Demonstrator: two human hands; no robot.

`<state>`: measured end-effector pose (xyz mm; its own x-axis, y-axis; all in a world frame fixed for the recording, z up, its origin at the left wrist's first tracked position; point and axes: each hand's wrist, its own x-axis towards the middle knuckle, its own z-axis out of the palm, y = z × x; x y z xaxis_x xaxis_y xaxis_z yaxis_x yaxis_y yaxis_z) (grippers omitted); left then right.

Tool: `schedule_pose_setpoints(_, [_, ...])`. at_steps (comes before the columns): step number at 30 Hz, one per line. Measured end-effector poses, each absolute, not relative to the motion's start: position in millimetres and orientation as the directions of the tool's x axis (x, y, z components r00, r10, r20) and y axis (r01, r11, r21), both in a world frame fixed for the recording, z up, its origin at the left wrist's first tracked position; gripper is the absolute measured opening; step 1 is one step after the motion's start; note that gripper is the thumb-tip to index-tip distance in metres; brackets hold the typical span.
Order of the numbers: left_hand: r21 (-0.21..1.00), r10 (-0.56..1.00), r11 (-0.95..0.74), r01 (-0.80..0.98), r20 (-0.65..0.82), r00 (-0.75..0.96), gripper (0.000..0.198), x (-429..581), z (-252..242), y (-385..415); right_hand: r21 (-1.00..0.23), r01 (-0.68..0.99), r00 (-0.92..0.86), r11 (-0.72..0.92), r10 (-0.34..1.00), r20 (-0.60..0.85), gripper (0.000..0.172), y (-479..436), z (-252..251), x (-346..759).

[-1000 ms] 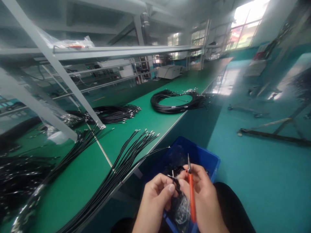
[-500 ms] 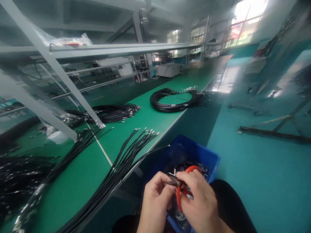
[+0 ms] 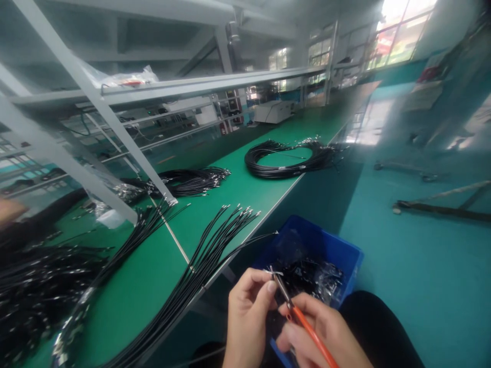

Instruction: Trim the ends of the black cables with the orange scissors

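Note:
My left hand (image 3: pixel 248 313) is closed in a pinch around what looks like the end of a thin black cable, mostly hidden by the fingers. A small whitish strip (image 3: pixel 275 273) sticks out at the fingertips. My right hand (image 3: pixel 322 332) grips a pair of scissors (image 3: pixel 311 328) with orange-red handles and short dark blades. The blade tips reach up to the whitish strip, beside my left thumb. Both hands are above the near side of a blue bin (image 3: pixel 351 266) containing clear plastic and dark pieces.
A bundle of black cables (image 3: pixel 207 245) with metal tips lies along the edge of the green bench (image 3: pixel 153 271). Coiled cables (image 3: pixel 268 171) sit farther back. More cables (image 3: pixel 42 291) lie at left, near another person's blurred hand (image 3: pixel 13 210). A metal shelf frame (image 3: pixel 126 143) rises from the bench.
The scissors have turned from lying across my hands to pointing up and away, handles toward me. My right hand has moved slightly lower. Another person's hand has appeared at the left edge.

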<state>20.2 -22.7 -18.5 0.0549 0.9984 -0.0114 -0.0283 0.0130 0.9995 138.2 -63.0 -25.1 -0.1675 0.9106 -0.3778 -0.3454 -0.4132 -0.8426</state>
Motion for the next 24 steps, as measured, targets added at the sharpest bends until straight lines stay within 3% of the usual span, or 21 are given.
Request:
schedule_pose_setpoints(12, [0.993,0.998,-0.059,0.103,0.056,0.026,0.008,25,-24,-23,-0.866,-0.249,-0.147,-0.433,0.901,-0.408,0.025,-54,-30,141])
schedule_pose_setpoints(20, [0.982,0.997,-0.074,0.175,0.074,0.01,0.009,24,-26,-17,-0.854,-0.298,-0.274,-0.426,0.895,-0.351,0.04,-56,-31,154])
schedule_pose_setpoints(24, [0.984,0.998,-0.061,0.169,0.063,-0.008,0.011,24,-28,-16,-0.837,-0.284,-0.305,-0.468,0.872,-0.384,0.033,-59,-27,156])
